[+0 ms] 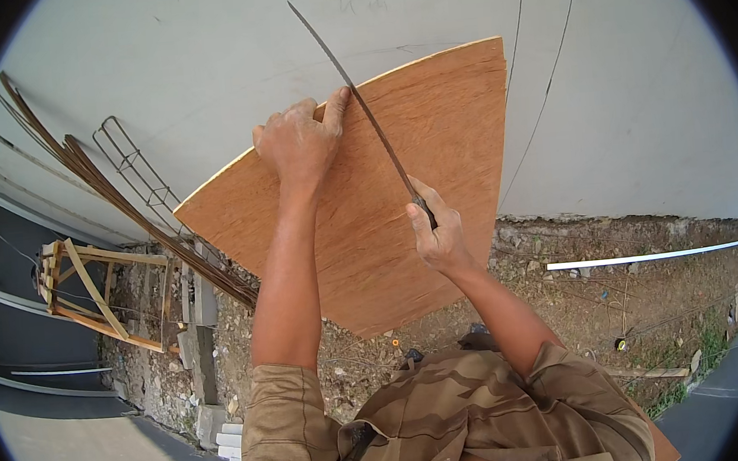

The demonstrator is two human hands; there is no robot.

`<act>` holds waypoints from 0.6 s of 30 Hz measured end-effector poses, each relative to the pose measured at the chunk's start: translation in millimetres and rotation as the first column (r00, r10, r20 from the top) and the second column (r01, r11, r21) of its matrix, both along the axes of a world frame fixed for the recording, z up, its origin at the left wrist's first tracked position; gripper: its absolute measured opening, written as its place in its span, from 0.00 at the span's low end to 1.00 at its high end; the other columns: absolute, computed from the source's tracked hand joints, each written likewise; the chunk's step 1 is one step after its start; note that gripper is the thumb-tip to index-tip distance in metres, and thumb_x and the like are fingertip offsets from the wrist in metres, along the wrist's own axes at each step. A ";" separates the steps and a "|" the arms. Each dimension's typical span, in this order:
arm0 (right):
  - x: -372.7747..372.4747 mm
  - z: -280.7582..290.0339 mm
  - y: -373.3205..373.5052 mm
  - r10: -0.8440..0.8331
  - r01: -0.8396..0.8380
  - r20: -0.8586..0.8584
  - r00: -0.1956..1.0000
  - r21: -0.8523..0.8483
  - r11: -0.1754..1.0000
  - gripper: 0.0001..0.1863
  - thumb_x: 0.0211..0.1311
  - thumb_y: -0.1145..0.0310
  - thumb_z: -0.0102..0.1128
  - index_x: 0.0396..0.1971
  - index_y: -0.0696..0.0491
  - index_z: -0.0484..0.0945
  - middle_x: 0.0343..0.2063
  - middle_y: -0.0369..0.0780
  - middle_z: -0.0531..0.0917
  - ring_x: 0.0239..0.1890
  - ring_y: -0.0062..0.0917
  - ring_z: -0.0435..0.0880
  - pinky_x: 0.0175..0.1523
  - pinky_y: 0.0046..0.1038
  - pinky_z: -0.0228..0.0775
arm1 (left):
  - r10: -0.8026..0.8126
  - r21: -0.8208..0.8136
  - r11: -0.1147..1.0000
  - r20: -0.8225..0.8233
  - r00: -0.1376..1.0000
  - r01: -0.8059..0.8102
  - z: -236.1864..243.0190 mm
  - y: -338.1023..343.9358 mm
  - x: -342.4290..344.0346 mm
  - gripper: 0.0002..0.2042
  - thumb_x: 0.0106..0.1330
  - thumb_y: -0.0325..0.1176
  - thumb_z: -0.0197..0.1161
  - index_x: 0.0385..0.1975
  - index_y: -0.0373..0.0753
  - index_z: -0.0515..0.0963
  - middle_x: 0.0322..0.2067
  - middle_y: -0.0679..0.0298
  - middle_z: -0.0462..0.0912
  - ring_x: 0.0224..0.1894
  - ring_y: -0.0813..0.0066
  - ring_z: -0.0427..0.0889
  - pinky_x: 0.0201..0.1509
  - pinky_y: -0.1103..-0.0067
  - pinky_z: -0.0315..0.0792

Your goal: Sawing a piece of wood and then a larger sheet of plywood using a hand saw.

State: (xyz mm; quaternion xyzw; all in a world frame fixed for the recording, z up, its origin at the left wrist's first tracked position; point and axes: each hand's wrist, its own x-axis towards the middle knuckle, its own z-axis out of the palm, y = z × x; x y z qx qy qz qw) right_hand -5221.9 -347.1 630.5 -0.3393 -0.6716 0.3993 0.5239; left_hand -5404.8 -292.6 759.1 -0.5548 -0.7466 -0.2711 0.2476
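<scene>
A reddish-brown plywood sheet [414, 140] stands up in front of me, its pale far edge facing the wall. My left hand [301, 140] grips that edge left of the middle, fingers over the far side and thumb stretched along the edge. In my right hand [440, 229] is the dark handle of a handsaw [379, 133], held over the face of the sheet. The thin blade slants up and left, crossing the edge right beside my left thumb, with its tip beyond the board. Whether the teeth sit in a cut is too small to tell.
A grey wall [634, 79] rises behind the board. Long rusty bars [115, 194] and a wire cage [134, 167] lean at left, near a wooden frame [110, 294]. Rubble-strewn soil [583, 300] lies below, with a white strip [640, 258] at right.
</scene>
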 end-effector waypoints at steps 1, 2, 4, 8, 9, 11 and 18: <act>-14.0 7.8 17.5 -0.009 0.011 -0.035 0.999 0.047 0.999 0.21 0.69 0.66 0.52 0.57 0.61 0.70 0.17 0.37 0.70 0.19 0.20 0.70 0.27 0.24 0.66 | -0.003 0.020 1.000 -0.009 1.000 0.003 -0.4 -0.4 0.1 0.31 0.61 0.65 0.53 0.12 0.41 0.76 0.14 0.58 0.78 0.22 0.58 0.76 0.33 0.67 0.61; -22.2 12.8 27.4 -0.013 0.023 -0.081 0.997 0.124 0.992 0.20 0.69 0.66 0.51 0.57 0.61 0.70 0.17 0.37 0.70 0.19 0.19 0.70 0.27 0.24 0.66 | 0.002 0.008 1.000 -0.003 1.000 -0.002 -1.0 -0.8 0.1 0.31 0.61 0.65 0.53 0.11 0.41 0.75 0.13 0.58 0.78 0.22 0.58 0.76 0.33 0.67 0.61; -25.8 14.3 32.2 -0.021 0.030 -0.080 0.997 0.114 0.993 0.20 0.69 0.66 0.51 0.57 0.61 0.70 0.17 0.37 0.70 0.19 0.19 0.70 0.27 0.24 0.66 | -0.024 0.074 0.997 -0.034 0.999 0.026 -2.0 -0.5 -0.3 0.30 0.60 0.63 0.56 0.10 0.41 0.75 0.12 0.59 0.76 0.19 0.61 0.73 0.32 0.68 0.59; 7.3 -5.5 -13.6 -0.059 0.059 0.000 0.998 0.072 0.996 0.20 0.69 0.66 0.52 0.56 0.62 0.70 0.17 0.37 0.70 0.18 0.20 0.70 0.27 0.24 0.65 | -0.030 0.067 0.997 -0.026 0.999 0.031 -4.3 -1.5 -1.2 0.31 0.61 0.64 0.54 0.11 0.41 0.75 0.13 0.59 0.77 0.21 0.59 0.75 0.32 0.67 0.60; 15.4 -8.9 -23.7 -0.040 0.040 -0.003 0.999 0.110 0.993 0.20 0.69 0.66 0.52 0.56 0.62 0.70 0.17 0.37 0.70 0.18 0.20 0.70 0.27 0.24 0.65 | -0.004 0.061 0.998 -0.022 1.000 0.005 -4.6 -2.9 -0.1 0.31 0.61 0.64 0.54 0.11 0.41 0.75 0.13 0.59 0.77 0.21 0.59 0.75 0.32 0.67 0.60; 21.2 -6.9 -34.7 -0.071 0.072 -0.029 0.997 0.059 0.996 0.21 0.69 0.66 0.51 0.56 0.62 0.69 0.17 0.38 0.70 0.18 0.20 0.69 0.26 0.25 0.63 | -0.024 0.063 0.998 -0.029 0.999 0.026 -4.3 -6.5 2.0 0.30 0.62 0.63 0.53 0.10 0.42 0.75 0.12 0.59 0.76 0.20 0.60 0.75 0.32 0.68 0.59; -28.8 3.2 25.3 -0.063 0.076 -0.089 0.994 0.150 0.986 0.21 0.69 0.67 0.51 0.57 0.63 0.68 0.17 0.37 0.69 0.18 0.22 0.69 0.25 0.26 0.63 | -0.030 0.075 0.997 -0.045 0.999 0.033 -4.5 -7.6 3.5 0.29 0.63 0.60 0.54 0.09 0.42 0.73 0.11 0.60 0.75 0.19 0.60 0.73 0.30 0.68 0.59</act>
